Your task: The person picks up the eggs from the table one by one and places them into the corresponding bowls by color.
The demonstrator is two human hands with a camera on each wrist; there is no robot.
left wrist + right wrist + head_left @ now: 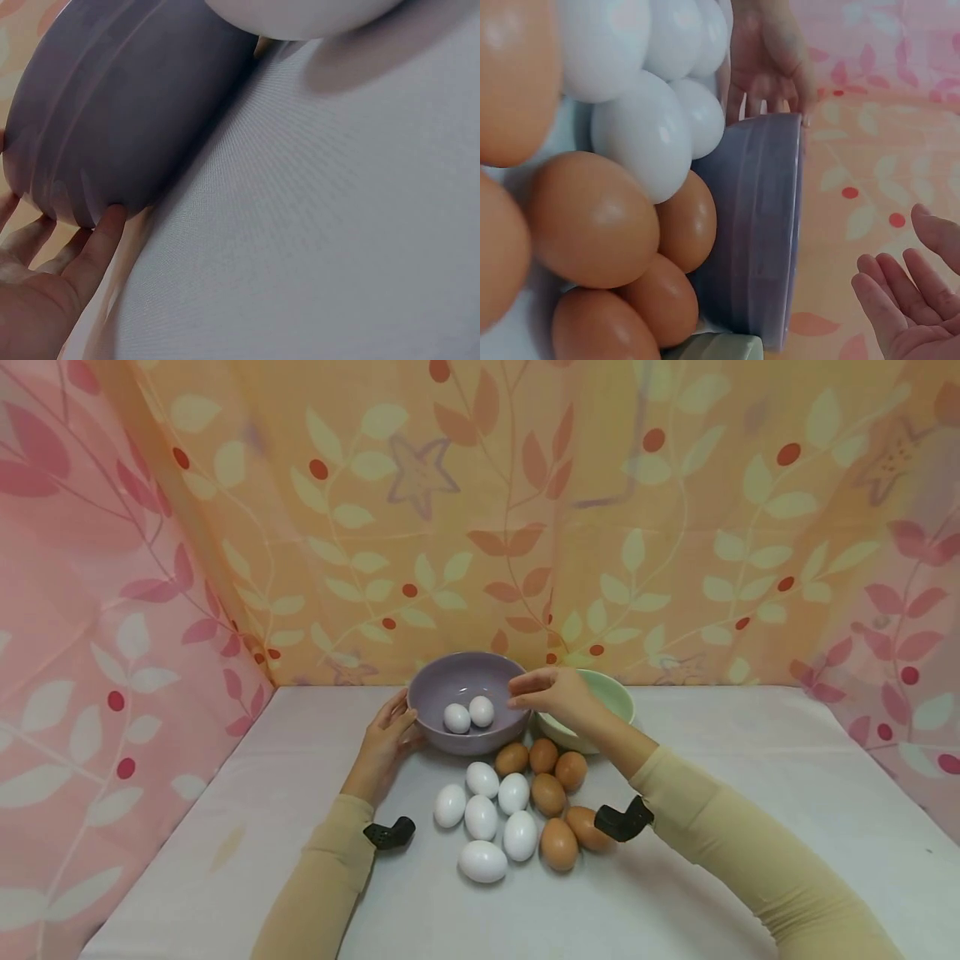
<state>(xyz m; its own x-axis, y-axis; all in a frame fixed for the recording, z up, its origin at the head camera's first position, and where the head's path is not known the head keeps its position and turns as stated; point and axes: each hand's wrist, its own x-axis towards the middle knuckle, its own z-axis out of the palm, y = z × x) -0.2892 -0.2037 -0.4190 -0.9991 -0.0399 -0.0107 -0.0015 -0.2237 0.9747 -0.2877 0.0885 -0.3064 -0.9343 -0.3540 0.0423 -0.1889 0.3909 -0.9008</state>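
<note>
Your left hand (382,743) rests spread fingertips against the left side of the purple bowl (465,744), which contains two white eggs (457,718). Your right hand (562,697) is at that bowl's right rim, fingers and thumb apart. The green bowl (611,695) sits just right, partly hidden by your arm. Six loose white eggs (481,817) and six brown eggs (548,794) cluster near side. Both bowls stand near the table's (787,760) far edge; tabletop extends left and right.

The left hand (381,743) touches a purple bowl (470,743) holding two white eggs (457,719), right hand (558,697) partly over it.
</note>
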